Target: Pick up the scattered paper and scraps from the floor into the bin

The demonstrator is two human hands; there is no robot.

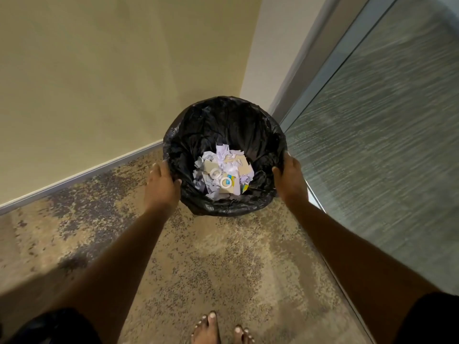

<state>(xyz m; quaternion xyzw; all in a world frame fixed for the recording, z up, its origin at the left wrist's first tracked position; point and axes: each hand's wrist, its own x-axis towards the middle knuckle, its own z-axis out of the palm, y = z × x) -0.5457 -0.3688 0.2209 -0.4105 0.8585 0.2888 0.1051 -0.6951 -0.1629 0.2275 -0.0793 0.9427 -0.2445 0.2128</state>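
Note:
A round bin (224, 112) lined with a black plastic bag stands in the corner of the room. Inside it lies a heap of crumpled white paper and cardboard scraps (223, 173), with two white tape rings on top. My left hand (161, 186) grips the bin's left rim, thumb hooked over the edge. My right hand (290, 178) grips the right rim the same way. Both arms reach forward from the bottom of the view.
A beige wall (111, 70) with a grey skirting runs behind and left of the bin. A frosted glass panel (385, 145) in a metal frame stands on the right. Speckled brown carpet (223, 264) covers the floor, and my bare feet (218, 328) are at the bottom.

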